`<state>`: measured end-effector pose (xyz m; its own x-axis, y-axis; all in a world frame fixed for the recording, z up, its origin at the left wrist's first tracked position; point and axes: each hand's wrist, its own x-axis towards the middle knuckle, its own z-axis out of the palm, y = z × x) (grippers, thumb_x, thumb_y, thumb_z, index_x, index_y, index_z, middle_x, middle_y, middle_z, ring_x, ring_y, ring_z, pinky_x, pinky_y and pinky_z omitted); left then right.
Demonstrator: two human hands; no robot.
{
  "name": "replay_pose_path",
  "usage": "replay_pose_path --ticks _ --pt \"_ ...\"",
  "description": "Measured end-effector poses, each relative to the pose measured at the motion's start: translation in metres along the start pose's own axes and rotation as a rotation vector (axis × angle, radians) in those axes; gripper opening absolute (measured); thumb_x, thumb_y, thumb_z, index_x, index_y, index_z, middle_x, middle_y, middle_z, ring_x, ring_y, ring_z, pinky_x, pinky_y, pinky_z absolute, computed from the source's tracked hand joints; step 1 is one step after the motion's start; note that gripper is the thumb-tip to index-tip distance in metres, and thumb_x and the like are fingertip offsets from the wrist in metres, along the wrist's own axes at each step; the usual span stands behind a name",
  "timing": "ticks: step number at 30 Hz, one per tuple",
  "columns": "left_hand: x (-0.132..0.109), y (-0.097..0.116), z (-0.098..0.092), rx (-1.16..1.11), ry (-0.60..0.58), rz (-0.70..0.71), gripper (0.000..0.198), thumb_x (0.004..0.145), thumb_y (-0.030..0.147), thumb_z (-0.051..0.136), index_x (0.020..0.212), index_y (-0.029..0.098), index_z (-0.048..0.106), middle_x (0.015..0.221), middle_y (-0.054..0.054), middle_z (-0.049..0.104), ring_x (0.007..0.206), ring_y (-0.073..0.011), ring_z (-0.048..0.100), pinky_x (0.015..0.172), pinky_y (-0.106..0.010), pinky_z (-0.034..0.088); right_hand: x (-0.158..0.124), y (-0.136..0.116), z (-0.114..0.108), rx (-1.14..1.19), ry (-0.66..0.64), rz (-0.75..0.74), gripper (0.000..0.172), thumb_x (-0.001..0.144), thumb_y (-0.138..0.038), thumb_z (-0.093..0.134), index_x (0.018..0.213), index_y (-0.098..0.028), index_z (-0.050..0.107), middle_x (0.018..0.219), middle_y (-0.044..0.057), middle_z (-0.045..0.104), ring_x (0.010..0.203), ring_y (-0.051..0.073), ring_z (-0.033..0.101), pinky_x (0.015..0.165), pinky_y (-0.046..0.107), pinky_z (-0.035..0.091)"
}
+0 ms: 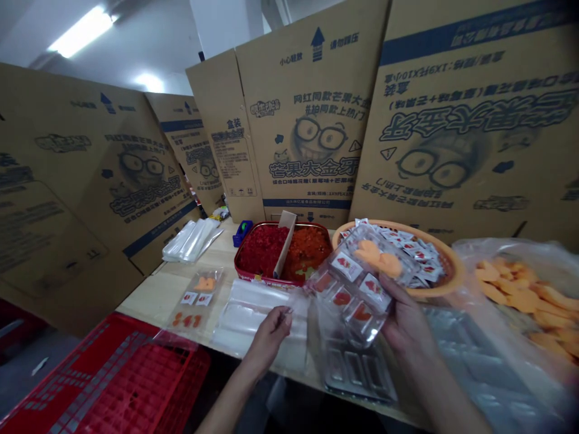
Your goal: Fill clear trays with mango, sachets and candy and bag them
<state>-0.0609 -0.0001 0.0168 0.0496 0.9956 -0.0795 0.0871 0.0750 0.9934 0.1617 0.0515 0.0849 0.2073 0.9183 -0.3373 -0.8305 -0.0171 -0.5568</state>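
My right hand [402,313] grips a clear plastic tray [379,322] by its right side, tilted above the table. The tray holds orange pieces [377,258] at the top, white printed sachets [347,265] in the middle and red-orange bits in the lower compartments. Just left of it, my left hand [270,334] pinches the edge of a clear plastic bag [296,304], over a stack of flat clear bags [253,313]. Empty clear trays [357,367] lie below my right hand. A bagged, filled tray [196,301] rests to the left.
Behind stand a red-rimmed bin of red and orange bits [265,247] with a cardboard divider [284,244], an orange basket [455,271] of sachets and a bag of orange pieces [520,289]. A blue tape dispenser [243,233], red crate [136,386] and tall cartons [307,120] surround these.
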Motion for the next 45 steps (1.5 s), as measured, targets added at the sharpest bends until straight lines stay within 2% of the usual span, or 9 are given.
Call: replay_pose_path --ticks 5,8,12,16,20,24,33,40,45 --pt "0.003 -0.011 -0.001 -0.087 0.045 -0.055 0.034 0.062 0.042 0.07 0.063 0.016 0.048 0.058 0.004 0.047 0.057 -0.0088 0.043 0.058 -0.023 0.035 0.01 0.004 0.004 0.05 -0.043 -0.058 0.013 0.067 -0.01 0.061 0.077 -0.017 0.066 0.073 0.0 0.07 0.066 0.014 0.065 0.061 0.025 0.057" --pt "0.001 -0.006 -0.002 -0.118 0.039 -0.037 0.032 0.063 0.04 0.07 0.072 0.015 0.052 0.059 0.003 0.051 0.058 -0.0101 0.048 0.06 -0.024 0.038 0.016 0.008 0.011 0.046 -0.131 -0.133 0.015 0.068 -0.012 0.062 0.081 -0.016 0.067 0.076 0.001 0.07 0.069 0.014 0.065 0.063 0.025 0.057" --pt "-0.008 0.008 0.002 -0.187 0.001 -0.061 0.033 0.072 0.041 0.061 0.092 0.015 0.055 0.069 -0.001 0.06 0.065 -0.0119 0.054 0.067 -0.026 0.041 0.018 0.013 0.026 0.058 -0.201 -0.195 0.017 0.067 -0.012 0.062 0.083 -0.014 0.068 0.077 0.003 0.07 0.069 0.014 0.065 0.065 0.025 0.056" --pt "-0.013 0.016 0.004 -0.288 -0.003 -0.101 0.032 0.072 0.039 0.061 0.092 0.016 0.053 0.069 0.0 0.061 0.067 -0.0124 0.058 0.07 -0.028 0.042 0.016 0.015 0.031 0.058 -0.235 -0.241 0.022 0.064 -0.013 0.065 0.086 -0.014 0.068 0.079 0.003 0.07 0.071 0.015 0.065 0.067 0.027 0.055" --pt "-0.008 0.013 0.0 -0.265 0.082 -0.13 0.04 0.064 0.04 0.069 0.088 0.016 0.049 0.064 0.002 0.059 0.06 -0.0141 0.06 0.059 -0.027 0.043 0.019 0.014 0.025 0.057 -0.213 -0.266 0.025 0.061 -0.013 0.067 0.086 -0.016 0.068 0.08 0.001 0.07 0.073 0.014 0.065 0.07 0.026 0.054" --pt "-0.004 0.009 -0.003 -0.2 0.139 -0.081 0.042 0.057 0.038 0.074 0.082 0.016 0.048 0.056 0.006 0.054 0.05 -0.0103 0.054 0.051 -0.022 0.038 0.023 0.012 0.022 0.059 -0.197 -0.249 0.023 0.061 -0.015 0.068 0.084 -0.016 0.068 0.081 0.001 0.07 0.076 0.014 0.065 0.075 0.027 0.053" --pt "-0.002 0.012 0.0 -0.088 0.131 -0.018 0.046 0.052 0.029 0.078 0.085 0.016 0.049 0.056 0.008 0.051 0.05 -0.0057 0.045 0.052 -0.018 0.032 0.017 0.014 0.052 0.083 -0.245 -0.295 0.026 0.062 -0.016 0.067 0.088 -0.017 0.067 0.091 0.002 0.07 0.091 0.018 0.062 0.084 0.032 0.05" --pt "-0.004 0.018 -0.001 -0.125 0.113 -0.034 0.048 0.051 0.03 0.079 0.087 0.015 0.05 0.056 0.007 0.053 0.05 -0.0059 0.046 0.052 -0.019 0.034 0.02 0.023 0.039 0.062 -0.244 -0.294 0.028 0.06 -0.018 0.07 0.087 -0.017 0.066 0.084 0.001 0.07 0.081 0.016 0.064 0.078 0.032 0.052" --pt "-0.004 0.017 -0.006 -0.174 0.075 -0.068 0.05 0.051 0.031 0.079 0.089 0.015 0.051 0.056 0.006 0.054 0.051 -0.0072 0.05 0.051 -0.019 0.035 0.024 0.023 0.032 0.071 -0.263 -0.326 0.04 0.06 -0.018 0.072 0.098 -0.02 0.063 0.088 0.0 0.069 0.082 0.015 0.064 0.079 0.031 0.051"
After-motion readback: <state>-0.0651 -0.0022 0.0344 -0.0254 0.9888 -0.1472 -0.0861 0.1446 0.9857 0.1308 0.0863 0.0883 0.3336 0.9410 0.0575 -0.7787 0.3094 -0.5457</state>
